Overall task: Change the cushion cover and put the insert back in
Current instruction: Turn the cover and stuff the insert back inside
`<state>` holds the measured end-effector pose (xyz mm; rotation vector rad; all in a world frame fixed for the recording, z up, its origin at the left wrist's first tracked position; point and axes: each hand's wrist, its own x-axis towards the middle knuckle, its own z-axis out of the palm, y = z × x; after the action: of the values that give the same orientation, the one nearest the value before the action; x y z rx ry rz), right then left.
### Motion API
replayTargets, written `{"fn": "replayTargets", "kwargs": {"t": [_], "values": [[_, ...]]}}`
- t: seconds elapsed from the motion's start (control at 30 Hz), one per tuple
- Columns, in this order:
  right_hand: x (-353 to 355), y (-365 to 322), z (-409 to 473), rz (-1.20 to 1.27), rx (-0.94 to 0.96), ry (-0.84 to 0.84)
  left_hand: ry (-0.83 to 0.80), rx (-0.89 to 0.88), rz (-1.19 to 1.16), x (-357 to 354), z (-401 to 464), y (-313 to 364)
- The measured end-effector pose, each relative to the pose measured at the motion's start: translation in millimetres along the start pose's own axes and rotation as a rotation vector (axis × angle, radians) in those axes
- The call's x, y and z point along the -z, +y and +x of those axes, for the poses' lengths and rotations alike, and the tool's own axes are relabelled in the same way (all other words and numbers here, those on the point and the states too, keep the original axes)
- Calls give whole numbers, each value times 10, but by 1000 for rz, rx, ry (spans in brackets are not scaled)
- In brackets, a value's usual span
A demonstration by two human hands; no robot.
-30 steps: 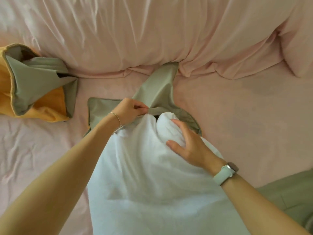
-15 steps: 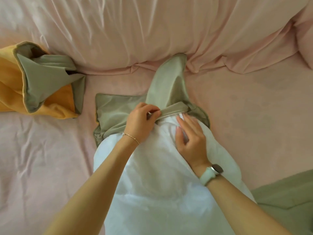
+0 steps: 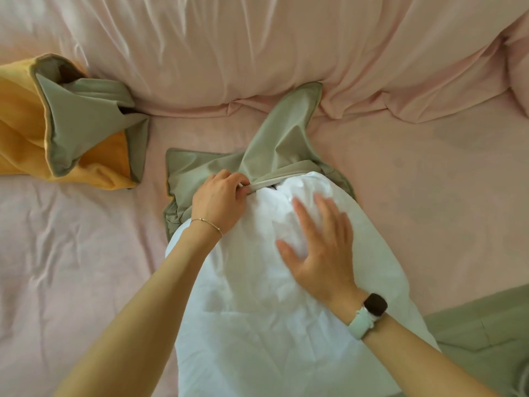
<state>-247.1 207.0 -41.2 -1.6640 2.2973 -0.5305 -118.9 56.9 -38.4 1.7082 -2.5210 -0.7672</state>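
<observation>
A white cushion insert (image 3: pixel 266 305) lies lengthwise on the pink bed, its far end tucked into the mouth of a sage green cover (image 3: pixel 200 170). My left hand (image 3: pixel 217 200) pinches the cover's upper opening hem and holds it up. My right hand (image 3: pixel 317 245) lies flat on the insert with fingers spread, just below the opening. Most of the insert is outside the cover. One corner of the cover (image 3: pixel 297 116) reaches up toward the pink duvet.
A yellow and green cover (image 3: pixel 71 130) lies crumpled at the left. A bunched pink duvet (image 3: pixel 257 47) fills the far side. Green fabric (image 3: pixel 483 336) shows at the lower right. The pink sheet (image 3: pixel 71 267) spreads on both sides.
My right hand has slid back from the opening and flattened on the insert with fingers spread. My left hand keeps its pinch on the hem.
</observation>
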Motion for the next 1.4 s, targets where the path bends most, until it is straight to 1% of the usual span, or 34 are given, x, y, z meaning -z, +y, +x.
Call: {"fn": "replayTargets", "kwargs": {"t": [0.03, 0.1, 0.13, 0.2, 0.3, 0.4, 0.47, 0.53, 0.57, 0.63, 0.67, 0.7, 0.77, 0.83, 0.87, 0.97, 1.0, 1.07, 1.13, 1.2, 1.27, 1.3, 1.37, 1.4], "values": [[-19, -50, -98, 15, 93, -29, 1, 22, -74, 0, 13, -6], [-107, -119, -228, -5, 259, -140, -6, 114, -303, 29, 20, -12], [-183, -128, -209, -45, 306, -202, 5, 135, -417, 54, 7, 1], [-378, -125, 5, -166, 333, -291, 21, 76, -517, 101, -52, 88], [-630, -154, 445, -285, 292, -343, -21, -48, -443, 30, -248, 175], [-668, -154, 696, -290, 235, -363, 6, -83, -304, -77, -420, -20], [-604, -101, 690, -215, 245, -334, 50, -123, -188, -117, -492, -219], [-503, 18, 557, -80, 304, -231, 139, -154, -35, -159, -598, -376], [-418, 82, 470, 27, 321, -162, 182, -141, 2, -163, -658, -430], [-216, 206, 309, 278, 282, -16, 210, -94, -57, -166, -792, -537], [-110, 256, 264, 367, 235, 44, 209, -77, -135, -164, -845, -587], [-26, 305, 260, 403, 171, 91, 213, -66, -226, -154, -875, -630], [29, 421, 358, 351, 38, 150, 255, -19, -376, -132, -876, -697], [5, 513, 538, 219, -2, 142, 283, 53, -441, -110, -849, -754], [-14, 542, 615, 167, 33, 116, 283, 74, -462, -104, -836, -784], [-48, 559, 763, 104, 242, 51, 268, 98, -534, -72, -779, -865], [-49, 547, 795, 85, 286, 42, 263, 109, -554, -63, -757, -900], [-46, 494, 843, 65, 306, 61, 255, 157, -572, -56, -732, -975], [-48, 362, 843, 62, 339, 115, 245, 240, -600, -48, -751, -1033], [-74, 95, 810, 81, 467, 133, 224, 353, -653, -47, -806, -1058], [-159, -292, 769, 121, 571, 65, 192, 503, -742, -55, -899, -1073], [-232, -487, 766, 123, 595, 14, 180, 567, -826, -66, -966, -1073], [-400, -820, 773, 54, 613, -118, 162, 620, -984, -115, -1138, -1035], [-503, -931, 779, -17, 616, -188, 154, 618, -1018, -137, -1225, -988]]}}
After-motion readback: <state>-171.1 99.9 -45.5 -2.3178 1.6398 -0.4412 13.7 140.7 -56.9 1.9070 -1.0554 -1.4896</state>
